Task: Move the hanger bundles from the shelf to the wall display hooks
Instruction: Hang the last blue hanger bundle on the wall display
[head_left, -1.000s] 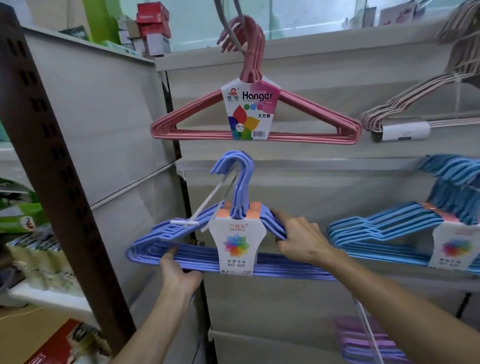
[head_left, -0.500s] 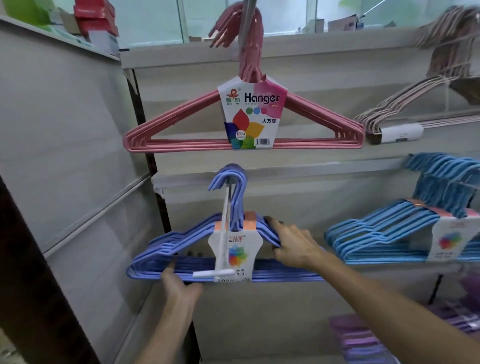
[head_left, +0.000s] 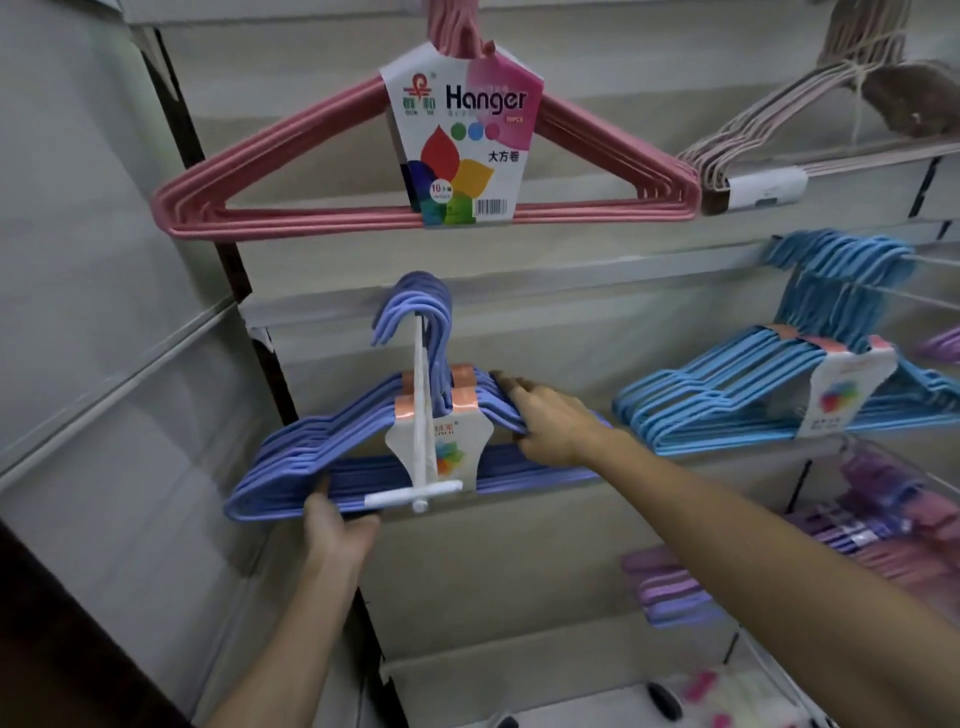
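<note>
Gripping purple hanger bundle (head_left: 291, 467), both hands: L (head_left: 337, 525), R (head_left: 550, 421).

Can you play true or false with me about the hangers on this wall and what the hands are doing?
1. The pink hanger bundle hangs above the purple-blue hanger bundle. True.
2. The left hand holds the purple-blue bundle by its hooks at the top. False: it grips the bottom bar, left of the white display hook.
3. The right hand is on the bundle's right shoulder. True.
4. The bundle to the right of the hands is green. False: the light blue hanger bundle hangs there.
5. The pink bundle's label says "Hanger". True.
</note>
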